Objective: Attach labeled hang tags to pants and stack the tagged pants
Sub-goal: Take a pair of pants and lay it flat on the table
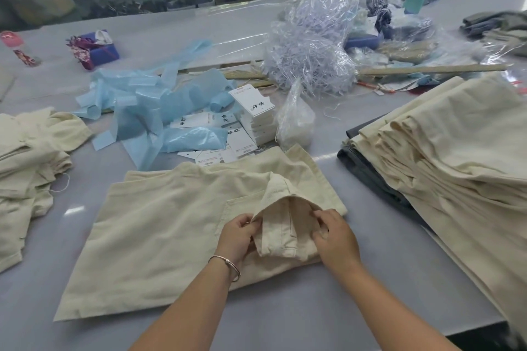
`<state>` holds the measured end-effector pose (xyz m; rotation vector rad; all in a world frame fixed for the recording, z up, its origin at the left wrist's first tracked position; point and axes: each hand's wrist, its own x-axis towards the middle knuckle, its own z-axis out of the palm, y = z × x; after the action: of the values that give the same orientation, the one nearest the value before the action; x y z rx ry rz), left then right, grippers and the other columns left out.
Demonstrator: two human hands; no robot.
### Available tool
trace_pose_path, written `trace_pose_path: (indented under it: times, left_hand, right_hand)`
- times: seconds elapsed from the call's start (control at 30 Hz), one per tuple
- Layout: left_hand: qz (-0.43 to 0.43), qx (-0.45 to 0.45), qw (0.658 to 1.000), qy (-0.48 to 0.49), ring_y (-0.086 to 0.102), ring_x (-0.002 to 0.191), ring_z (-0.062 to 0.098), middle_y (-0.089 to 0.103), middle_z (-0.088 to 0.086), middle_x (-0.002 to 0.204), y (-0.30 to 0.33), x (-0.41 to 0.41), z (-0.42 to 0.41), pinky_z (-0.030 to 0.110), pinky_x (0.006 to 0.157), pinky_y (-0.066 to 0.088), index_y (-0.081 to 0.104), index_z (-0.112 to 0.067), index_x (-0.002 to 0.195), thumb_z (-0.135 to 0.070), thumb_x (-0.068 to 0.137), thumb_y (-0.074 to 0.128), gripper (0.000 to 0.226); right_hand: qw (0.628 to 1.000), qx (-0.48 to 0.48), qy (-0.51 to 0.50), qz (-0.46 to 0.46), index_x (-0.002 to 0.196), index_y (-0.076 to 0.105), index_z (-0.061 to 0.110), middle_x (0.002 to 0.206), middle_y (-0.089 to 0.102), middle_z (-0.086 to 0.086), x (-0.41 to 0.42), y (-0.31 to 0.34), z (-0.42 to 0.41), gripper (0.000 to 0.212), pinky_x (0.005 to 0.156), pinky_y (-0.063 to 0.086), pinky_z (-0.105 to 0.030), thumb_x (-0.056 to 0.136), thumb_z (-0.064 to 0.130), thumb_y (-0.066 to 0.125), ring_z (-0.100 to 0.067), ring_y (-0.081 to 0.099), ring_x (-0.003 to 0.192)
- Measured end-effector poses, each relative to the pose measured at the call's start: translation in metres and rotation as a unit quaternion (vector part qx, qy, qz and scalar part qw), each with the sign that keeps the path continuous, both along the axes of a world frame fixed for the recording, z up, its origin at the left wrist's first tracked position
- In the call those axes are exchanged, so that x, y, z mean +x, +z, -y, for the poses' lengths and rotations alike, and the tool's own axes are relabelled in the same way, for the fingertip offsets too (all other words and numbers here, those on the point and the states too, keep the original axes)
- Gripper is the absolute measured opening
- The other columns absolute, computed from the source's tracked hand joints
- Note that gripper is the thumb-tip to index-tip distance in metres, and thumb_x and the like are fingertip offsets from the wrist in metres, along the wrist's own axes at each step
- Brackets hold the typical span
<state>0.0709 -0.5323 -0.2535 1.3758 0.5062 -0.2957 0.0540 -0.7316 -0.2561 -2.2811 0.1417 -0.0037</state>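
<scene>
A folded pair of cream pants (159, 225) lies flat on the grey table in front of me. Its waistband part (282, 225) is turned up and back between my hands. My left hand (238, 236) pinches the left edge of that folded waistband. The fingers of my right hand (333, 234) curl round its right edge. White hang tags (252, 111) with black print are stacked and scattered just beyond the pants. No tag shows on the pair I hold.
A tall stack of cream pants (445, 151) over dark ones fills the right side. Another cream pile (31, 162) lies at the left. Blue plastic wrappers (148, 111), a clear bag (295, 120) and a heap of plastic fasteners (310, 48) lie behind the tags.
</scene>
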Motion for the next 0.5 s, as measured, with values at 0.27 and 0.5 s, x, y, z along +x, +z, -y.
trace_pose_path:
  times: [0.27, 0.5]
  left_hand:
    - [-0.007, 0.008, 1.0, 0.004, 0.066, 0.061, 0.016, 0.07, 0.007, 0.072, -0.006, 0.004, -0.002, 0.025, 0.054, 0.054, 0.069, -0.01, 0.078, -0.015, 0.089, 0.068, 0.012]
    - [0.006, 0.025, 1.0, 0.012, 0.064, 0.061, 0.016, 0.066, 0.005, 0.07, -0.009, 0.002, 0.0, 0.026, 0.056, 0.054, 0.068, -0.01, 0.076, -0.018, 0.088, 0.07, 0.015]
  right_hand:
    - [0.975, 0.205, -0.038, -0.073, 0.103, 0.062, 0.02, 0.079, 0.069, -0.001, 0.009, 0.007, 0.001, 0.036, 0.076, 0.05, -0.035, 0.073, 0.001, 0.068, -0.014, 0.059, 0.074]
    - [0.991, -0.043, 0.066, 0.107, 0.107, 0.073, 0.021, 0.075, 0.062, 0.003, -0.008, -0.014, -0.006, 0.027, 0.07, 0.035, -0.036, 0.084, 0.014, 0.061, -0.027, 0.05, 0.078]
